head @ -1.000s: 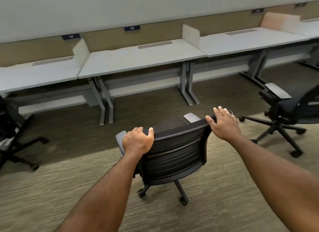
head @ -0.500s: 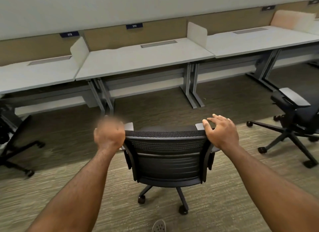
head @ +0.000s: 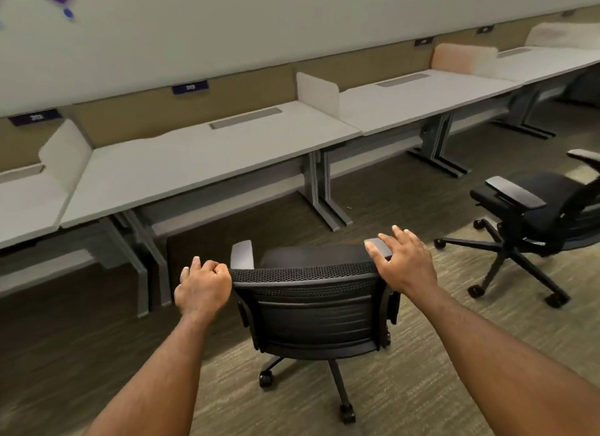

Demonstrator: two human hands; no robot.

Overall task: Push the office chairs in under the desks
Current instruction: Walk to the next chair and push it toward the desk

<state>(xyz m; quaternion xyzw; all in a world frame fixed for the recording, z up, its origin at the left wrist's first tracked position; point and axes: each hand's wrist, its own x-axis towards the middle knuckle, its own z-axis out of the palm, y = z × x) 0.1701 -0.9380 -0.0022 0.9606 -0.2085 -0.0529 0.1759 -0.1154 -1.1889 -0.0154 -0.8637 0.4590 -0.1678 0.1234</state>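
At the lower centre of the frame stands a black office chair (head: 311, 305), seen from behind, its mesh backrest facing the camera and its seat pointing toward the row of grey benches across the upper half. It sits on the carpet (head: 406, 396) short of the bench (head: 201, 162) directly ahead, not yet under it; the opening between that bench's legs lies just above and slightly left of the chair.

The left hand (head: 202, 289) is closed into a loose fist at the left top corner of the backrest, fingers (head: 214, 268) curled tight around the frame edge. The right hand (head: 404, 263) rests flat on the right top corner, its fingers spread wide and lying over the end of the armrest rather than gripping.

The chair looks moderately heavy but rides on casters (head: 346, 414), so it should roll with a steady push; the carpet will likely add some drag. The seat swivels on its column, so uneven pressure would probably turn it rather than drive it straight. The mesh panel will give under the palm, while the rigid top rail of the backrest is the sound place to hold, one hand at each corner. The armrests may need to clear the bench edge.

A second chair (head: 535, 221) stands at the right of the frame, also away from its bench (head: 422, 101) and well apart from the first.
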